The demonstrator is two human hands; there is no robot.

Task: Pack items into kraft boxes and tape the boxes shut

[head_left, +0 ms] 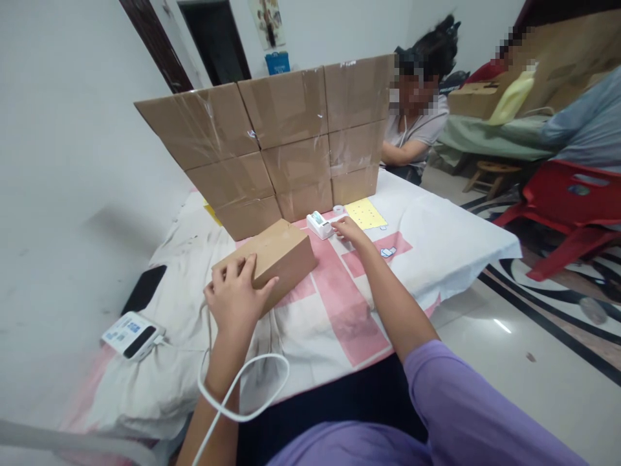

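Observation:
A closed brown cardboard box (286, 259) lies on the cloth-covered table in front of me. My left hand (235, 294) grips its near left end, fingers over the top and thumb along the side. Farther off, my right hand (347, 230) reaches across the table with bent fingers. Its fingertips are at the near right end of a small white device (319, 224) with a greenish window. Whether they pinch anything there is too small to make out. Just behind the device sits a small clear ring (338, 210), possibly a tape roll.
A taped wall of cardboard panels (295, 142) stands across the table's far side. At left lie a black phone (144, 288) and a white device with a cable (133, 335). A white cord (252, 414) loops by my left forearm. Another person (417, 110) sits beyond; a red chair (572, 207) stands right.

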